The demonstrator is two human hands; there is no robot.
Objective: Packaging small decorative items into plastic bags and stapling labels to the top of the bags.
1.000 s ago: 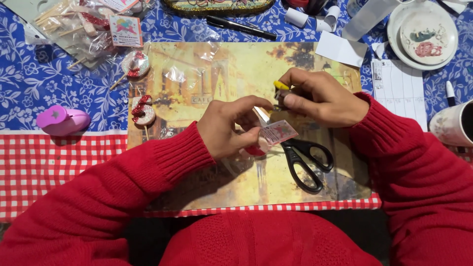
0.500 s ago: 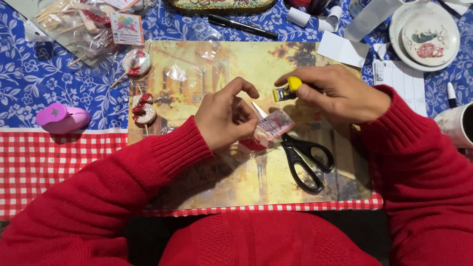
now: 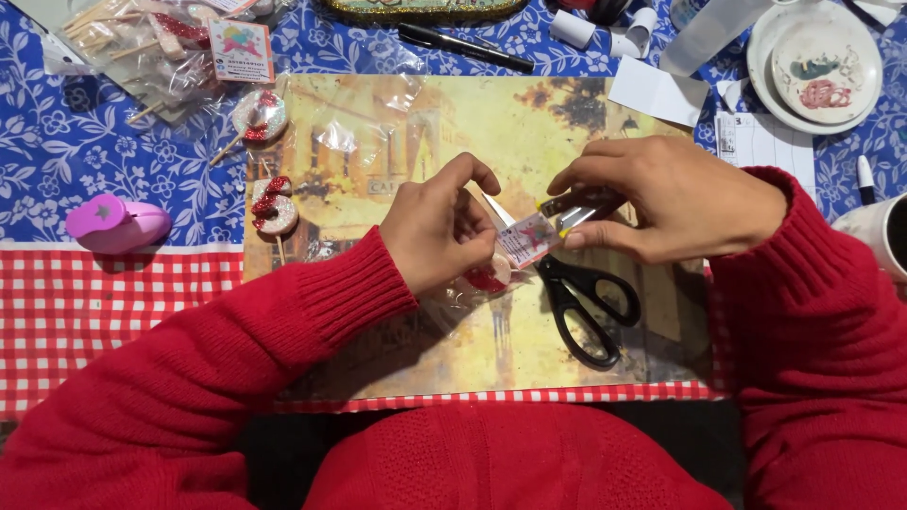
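Left hand [image 3: 439, 231] pinches a small pink card [image 3: 529, 238] atop a clear packet over the picture mat [image 3: 397, 142], right hand [image 3: 661, 200] closed on a metal clip [image 3: 576, 203] at the card's edge; thin pinch, card could skew or slip.

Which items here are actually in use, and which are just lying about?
In use: left hand, right hand, small pink-printed card, clear packet, metal stapler-like tool.
Lying about: black scissors, purple punch, black pen, white dish.
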